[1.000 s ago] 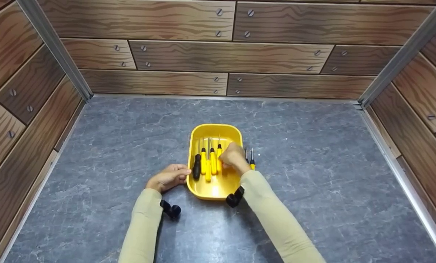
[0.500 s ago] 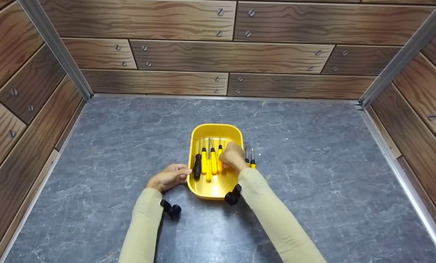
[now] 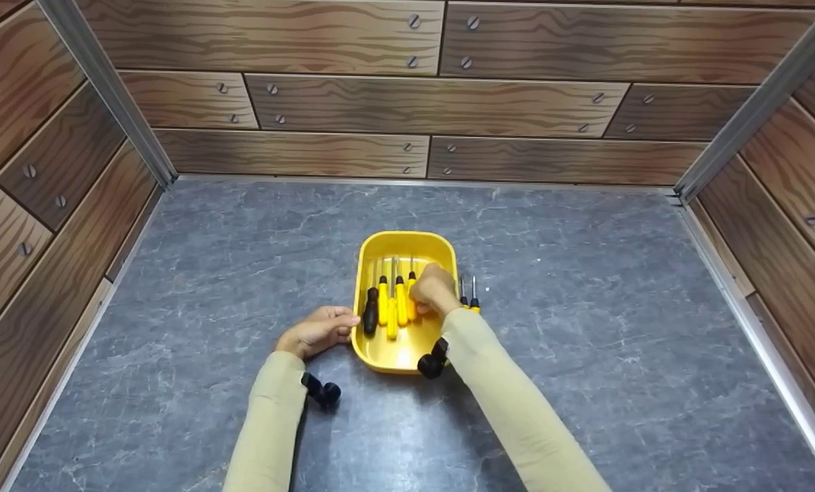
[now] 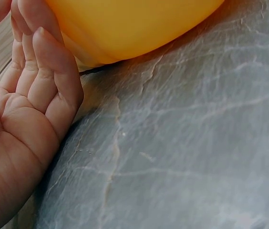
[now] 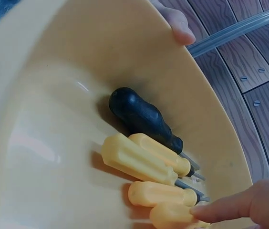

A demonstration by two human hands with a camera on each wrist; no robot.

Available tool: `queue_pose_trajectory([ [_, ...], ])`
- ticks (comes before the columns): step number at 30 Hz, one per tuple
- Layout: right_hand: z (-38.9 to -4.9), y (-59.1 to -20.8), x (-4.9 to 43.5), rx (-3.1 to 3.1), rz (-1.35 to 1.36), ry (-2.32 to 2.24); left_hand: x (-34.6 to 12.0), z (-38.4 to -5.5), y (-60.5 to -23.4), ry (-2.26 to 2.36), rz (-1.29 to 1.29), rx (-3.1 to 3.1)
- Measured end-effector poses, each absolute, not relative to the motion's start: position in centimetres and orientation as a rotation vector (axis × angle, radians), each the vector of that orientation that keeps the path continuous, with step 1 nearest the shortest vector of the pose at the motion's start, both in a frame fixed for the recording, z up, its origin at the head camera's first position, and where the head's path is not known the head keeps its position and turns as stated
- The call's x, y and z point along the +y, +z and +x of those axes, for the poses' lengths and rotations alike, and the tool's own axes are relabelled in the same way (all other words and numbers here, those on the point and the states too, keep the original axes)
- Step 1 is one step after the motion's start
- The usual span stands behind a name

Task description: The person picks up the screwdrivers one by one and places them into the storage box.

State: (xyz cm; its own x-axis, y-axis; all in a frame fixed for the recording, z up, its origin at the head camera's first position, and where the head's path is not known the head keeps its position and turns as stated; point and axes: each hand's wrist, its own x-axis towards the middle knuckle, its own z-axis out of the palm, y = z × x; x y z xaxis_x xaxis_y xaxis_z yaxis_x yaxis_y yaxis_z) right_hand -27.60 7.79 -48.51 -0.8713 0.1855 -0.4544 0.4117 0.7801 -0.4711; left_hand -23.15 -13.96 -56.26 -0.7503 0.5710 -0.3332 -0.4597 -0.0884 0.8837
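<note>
A yellow tray (image 3: 407, 363) stands on the grey marbled surface. My left hand (image 3: 317, 331) holds its left wall, with the thumb on the rim and the other fingers outside. In the tray lie a black-handled screwdriver (image 3: 371, 311) and three yellow-handled screwdrivers (image 3: 382, 301), side by side, shafts pointing away. My right hand (image 3: 434, 288) is inside the tray at the right, pinching one more yellow-handled screwdriver (image 5: 172, 215) near the handle's front end. In the right wrist view one straight finger lies on that handle; the rest of the grip is out of frame.
Two more screwdrivers (image 3: 474, 304) lie on the surface just outside the tray's right wall, partly hidden by the right wrist. Wood-patterned walls (image 3: 352, 154) with metal edge strips close off the back and both sides. A small black camera sits on each sleeve.
The right forearm has shifted slightly left, while the right hand stays at the same screwdriver. The left hand keeps its hold on the tray. The whole view has drifted a little.
</note>
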Motion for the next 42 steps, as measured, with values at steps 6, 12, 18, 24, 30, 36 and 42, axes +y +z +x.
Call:
queue_pose_trajectory([
  [6, -27.5, -48.7, 7.8, 2.517, 0.487, -0.885, -14.0, -23.3, -56.4, 1.9, 0.129, 1.498],
  [12, -27.3, -48.5, 7.7, 2.493, 0.494, -0.96, -14.0, -23.3, -56.3, 1.909, 0.132, 1.492],
  [18, -27.2, -48.3, 7.7, 2.528, 0.473, -0.881, -13.9, -23.2, -56.3, 1.928, 0.139, 1.461],
  [24, -27.2, -48.6, 7.9, 2.509, 0.449, -0.885, -13.9, -23.2, -56.3, 1.927, 0.133, 1.468],
  [30, -26.9, -48.4, 7.9, 2.484, 0.447, -0.934, -14.0, -23.2, -56.4, 1.919, 0.133, 1.472],
  [36, -26.7, -47.7, 7.9, 2.51, 0.433, -0.918, -14.1, -23.2, -56.4, 1.92, 0.141, 1.472],
  [42, -26.6, -47.6, 8.0, 2.522, 0.414, -0.917, -14.0, -23.2, -56.3, 1.915, 0.139, 1.48],
])
